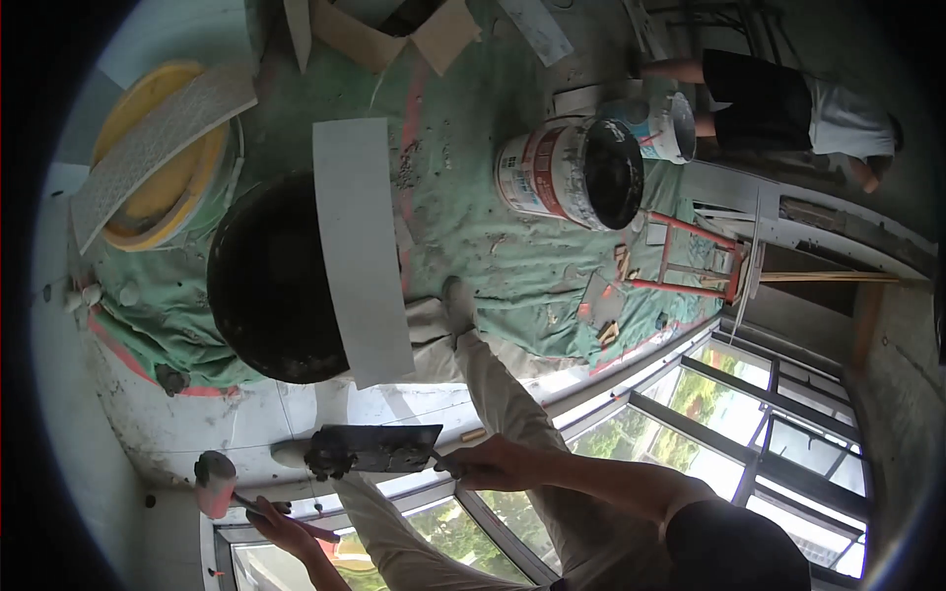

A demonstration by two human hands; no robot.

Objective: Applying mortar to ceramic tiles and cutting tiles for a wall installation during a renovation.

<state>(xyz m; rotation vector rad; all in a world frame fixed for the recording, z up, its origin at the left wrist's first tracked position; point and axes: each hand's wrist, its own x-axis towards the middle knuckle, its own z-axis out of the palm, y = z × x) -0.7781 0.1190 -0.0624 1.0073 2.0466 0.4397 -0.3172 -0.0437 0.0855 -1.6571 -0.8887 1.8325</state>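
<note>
My left hand (284,530) is closed around the handle of a mallet (215,485), whose pale and reddish head points up and to the left. In my right hand (493,463) is the handle of a trowel (384,448). Its flat dark blade extends left in front of my legs, with a lump of dark, wet mortar (330,458) at the far end. Beyond the trowel stands a large round black tub (266,281). A long pale tile (365,246) lies across the tub's right side. Neither hand touches the tub or the tile.
A yellow tub (187,212) has a textured tile (163,148) across it. Two buckets (532,172) (680,128) stand on the green floor sheet (463,261). Nearby are a red metal frame (680,286), an open cardboard box (365,39), windows (690,424), and another person (769,103).
</note>
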